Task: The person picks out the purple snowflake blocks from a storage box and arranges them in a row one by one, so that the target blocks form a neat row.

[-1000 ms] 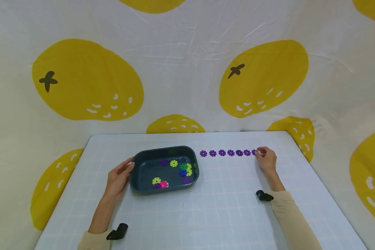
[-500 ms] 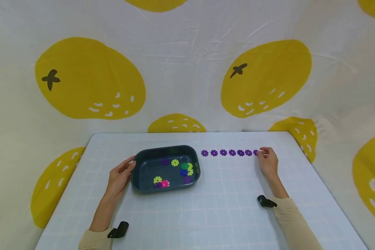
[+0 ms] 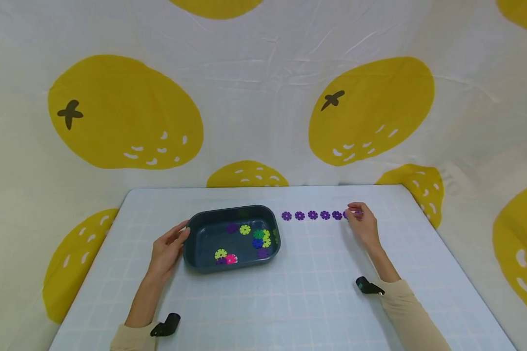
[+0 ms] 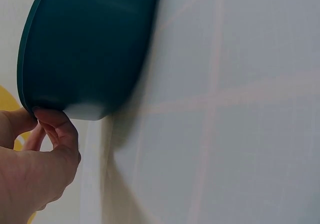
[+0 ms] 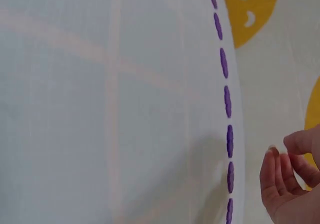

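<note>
My left hand (image 3: 165, 253) grips the left end of a dark teal plastic tray (image 3: 206, 241), thumb and fingers at its rim. Close up in the left wrist view, the fingers pinch the edge of the tray (image 4: 85, 49). Several purple flower-shaped discs (image 3: 313, 215) lie in a straight row along the far side of the table. Over the right end of that row hovers my right hand (image 3: 364, 226), partly hiding the last discs. The right wrist view shows the hand (image 5: 290, 179) holding nothing, with a gap between thumb and loosely bent fingers, beside the row of discs (image 5: 228, 102).
Inside the tray lie loose flower discs: yellow (image 3: 245, 229), green (image 3: 258, 234), blue (image 3: 257, 243), pink (image 3: 231, 259) and purple (image 3: 262, 253). A pale checked cloth (image 3: 290, 302) covers the table. Behind it hangs a curtain (image 3: 254, 107) with large yellow fruit prints.
My right hand has drawn back from the last disc at the right end and shifted left over the row. The left hand stays on the tray, which has not moved.
</note>
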The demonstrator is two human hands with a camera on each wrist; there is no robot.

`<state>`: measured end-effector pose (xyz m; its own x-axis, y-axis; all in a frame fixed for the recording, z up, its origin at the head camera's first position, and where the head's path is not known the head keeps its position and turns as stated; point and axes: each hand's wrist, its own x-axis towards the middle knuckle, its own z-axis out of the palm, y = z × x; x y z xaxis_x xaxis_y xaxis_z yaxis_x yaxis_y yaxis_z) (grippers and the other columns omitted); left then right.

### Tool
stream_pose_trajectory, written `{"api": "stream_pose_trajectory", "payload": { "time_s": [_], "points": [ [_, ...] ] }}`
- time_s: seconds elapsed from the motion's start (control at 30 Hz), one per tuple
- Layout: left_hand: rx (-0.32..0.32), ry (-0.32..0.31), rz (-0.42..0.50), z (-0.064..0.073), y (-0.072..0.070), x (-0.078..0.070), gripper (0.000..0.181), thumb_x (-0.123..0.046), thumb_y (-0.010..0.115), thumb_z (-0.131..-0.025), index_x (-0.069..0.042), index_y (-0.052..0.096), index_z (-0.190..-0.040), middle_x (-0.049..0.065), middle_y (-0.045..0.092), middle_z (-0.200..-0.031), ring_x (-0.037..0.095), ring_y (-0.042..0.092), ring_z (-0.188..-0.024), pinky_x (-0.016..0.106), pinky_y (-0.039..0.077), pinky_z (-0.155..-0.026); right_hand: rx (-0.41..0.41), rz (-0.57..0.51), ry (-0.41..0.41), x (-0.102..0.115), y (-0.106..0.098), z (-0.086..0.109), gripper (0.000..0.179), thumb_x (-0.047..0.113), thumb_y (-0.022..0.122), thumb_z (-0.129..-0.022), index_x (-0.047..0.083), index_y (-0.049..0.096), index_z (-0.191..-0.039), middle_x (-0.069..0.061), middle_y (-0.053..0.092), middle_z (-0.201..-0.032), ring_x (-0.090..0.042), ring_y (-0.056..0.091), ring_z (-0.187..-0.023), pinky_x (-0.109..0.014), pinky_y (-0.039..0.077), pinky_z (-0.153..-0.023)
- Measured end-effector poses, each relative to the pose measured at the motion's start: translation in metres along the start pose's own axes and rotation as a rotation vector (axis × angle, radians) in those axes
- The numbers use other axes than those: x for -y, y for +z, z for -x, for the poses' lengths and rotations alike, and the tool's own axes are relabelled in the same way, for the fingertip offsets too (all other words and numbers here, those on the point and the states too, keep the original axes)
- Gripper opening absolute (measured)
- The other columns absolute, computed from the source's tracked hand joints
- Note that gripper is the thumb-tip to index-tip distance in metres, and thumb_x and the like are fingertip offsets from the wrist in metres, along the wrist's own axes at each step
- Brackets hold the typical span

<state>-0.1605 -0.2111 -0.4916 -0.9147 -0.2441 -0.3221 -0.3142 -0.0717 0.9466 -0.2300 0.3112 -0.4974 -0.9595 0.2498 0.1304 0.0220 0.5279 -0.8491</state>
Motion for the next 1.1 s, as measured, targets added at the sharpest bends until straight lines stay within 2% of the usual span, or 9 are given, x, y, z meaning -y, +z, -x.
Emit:
{"api": "stream_pose_trajectory", "payload": {
  "time_s": [0.2, 0.33, 0.47, 0.6, 0.7, 0.9, 1.0, 1.1],
  "points": [
    [-0.003, 0.008, -0.006, 0.002, -0.001, -0.001, 0.06, -0.039, 0.075, -0.096, -0.013, 0.058, -0.147, -0.015, 0.066, -0.102, 0.003, 0.059, -0.092, 0.015, 0.049, -0.073, 0.059, 0.01, -0.05, 0.013, 0.009, 0.005, 0.028, 0.015, 0.061, -0.104, -0.003, 0.061, -0.126, -0.021, 0.064, -0.118, -0.029, 0.06, -0.103, -0.008, 0.042, -0.081],
    [-0.005, 0.001, -0.014, 0.001, 0.0, -0.001, 0.06, -0.039, 0.075, -0.096, -0.014, 0.058, -0.147, -0.015, 0.066, -0.102, 0.003, 0.059, -0.092, 0.015, 0.048, -0.074, 0.099, 0.002, -0.112, 0.022, 0.014, 0.01, 0.026, 0.014, 0.063, -0.104, -0.003, 0.063, -0.124, -0.021, 0.066, -0.118, -0.033, 0.062, -0.104, -0.007, 0.042, -0.082],
    [-0.005, 0.003, -0.012, 0.001, 0.0, -0.001, 0.06, -0.039, 0.075, -0.096, -0.013, 0.058, -0.147, -0.016, 0.066, -0.101, 0.003, 0.058, -0.092, 0.016, 0.048, -0.074, 0.141, -0.001, -0.157, 0.034, 0.022, 0.016, 0.025, 0.014, 0.064, -0.104, -0.001, 0.063, -0.123, -0.019, 0.067, -0.118, -0.034, 0.063, -0.105, -0.006, 0.043, -0.081],
    [-0.005, 0.0, -0.008, 0.002, 0.001, -0.001, 0.06, -0.038, 0.075, -0.095, -0.013, 0.059, -0.147, -0.016, 0.066, -0.1, 0.003, 0.059, -0.091, 0.016, 0.048, -0.072, 0.188, -0.002, -0.167, 0.046, 0.029, 0.023, 0.024, 0.015, 0.064, -0.104, 0.0, 0.063, -0.123, -0.017, 0.067, -0.118, -0.032, 0.064, -0.107, -0.008, 0.045, -0.083],
    [0.001, 0.003, -0.016, 0.001, 0.002, 0.0, 0.06, -0.038, 0.075, -0.096, -0.013, 0.058, -0.147, -0.015, 0.066, -0.101, 0.003, 0.059, -0.091, 0.016, 0.048, -0.072, 0.213, 0.0, -0.18, 0.055, 0.034, 0.028, 0.023, 0.015, 0.065, -0.103, 0.002, 0.065, -0.122, -0.014, 0.068, -0.117, -0.03, 0.064, -0.107, -0.014, 0.049, -0.088],
    [-0.003, -0.02, -0.04, 0.0, 0.001, 0.0, 0.061, -0.042, 0.075, -0.095, -0.016, 0.058, -0.148, -0.016, 0.065, -0.103, 0.003, 0.058, -0.092, 0.015, 0.048, -0.073, 0.27, -0.007, -0.22, 0.073, 0.047, 0.037, 0.019, 0.013, 0.066, -0.102, 0.006, 0.066, -0.12, -0.01, 0.069, -0.114, -0.026, 0.065, -0.106, -0.042, 0.055, -0.096],
    [0.004, -0.032, -0.026, 0.001, -0.001, -0.001, 0.063, -0.042, 0.075, -0.094, -0.016, 0.057, -0.149, -0.017, 0.065, -0.104, 0.003, 0.06, -0.092, 0.015, 0.048, -0.074, 0.303, -0.022, -0.243, 0.08, 0.053, 0.042, 0.019, 0.012, 0.067, -0.102, 0.005, 0.067, -0.119, -0.01, 0.069, -0.113, -0.026, 0.065, -0.105, -0.044, 0.055, -0.095],
    [0.015, -0.037, -0.005, 0.002, -0.002, -0.002, 0.063, -0.041, 0.075, -0.094, -0.016, 0.056, -0.149, -0.017, 0.065, -0.105, 0.002, 0.062, -0.094, 0.015, 0.049, -0.076, 0.339, -0.038, -0.257, 0.087, 0.06, 0.046, 0.019, 0.013, 0.067, -0.102, 0.006, 0.068, -0.119, -0.008, 0.07, -0.113, -0.023, 0.065, -0.104, -0.038, 0.056, -0.094]
  ]
}}
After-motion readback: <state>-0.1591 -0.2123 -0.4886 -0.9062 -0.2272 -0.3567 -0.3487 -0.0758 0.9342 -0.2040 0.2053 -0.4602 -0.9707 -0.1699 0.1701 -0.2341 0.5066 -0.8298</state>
